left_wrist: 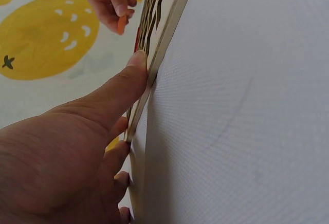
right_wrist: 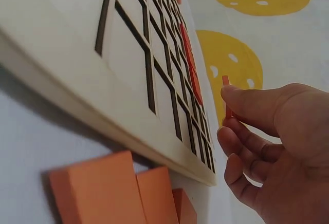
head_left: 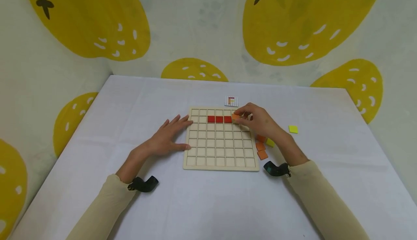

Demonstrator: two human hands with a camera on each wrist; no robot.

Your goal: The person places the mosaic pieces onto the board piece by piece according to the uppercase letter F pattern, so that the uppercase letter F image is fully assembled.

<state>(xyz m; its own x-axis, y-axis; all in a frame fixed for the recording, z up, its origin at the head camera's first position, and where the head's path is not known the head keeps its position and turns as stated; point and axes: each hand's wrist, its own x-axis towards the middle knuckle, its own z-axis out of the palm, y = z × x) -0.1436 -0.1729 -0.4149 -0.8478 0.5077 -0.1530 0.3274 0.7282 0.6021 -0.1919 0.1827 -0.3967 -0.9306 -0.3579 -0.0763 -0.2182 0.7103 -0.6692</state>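
Note:
A pale wooden grid board (head_left: pixel 221 153) lies on the table. Three red square tiles (head_left: pixel 219 119) fill a row of cells near its far edge. Between thumb and fingertips, my right hand (head_left: pixel 262 124) pinches an orange square tile (head_left: pixel 235 117) just right of the red ones. In the right wrist view that tile (right_wrist: pixel 226 98) is edge-on, raised above the grid. My left hand (head_left: pixel 167 137) rests along the board's left edge with fingers spread. The left wrist view shows its thumb (left_wrist: pixel 131 75) laid on the rim.
Right of the board lie three orange tiles (head_left: pixel 262 155) and a yellow tile (head_left: pixel 270 143). Farther right is another yellow tile (head_left: pixel 293 129). A small card (head_left: pixel 231 101) printed with a gridded pattern lies beyond the board. White cloth (head_left: pixel 202 203) covers the table; patterned walls stand behind.

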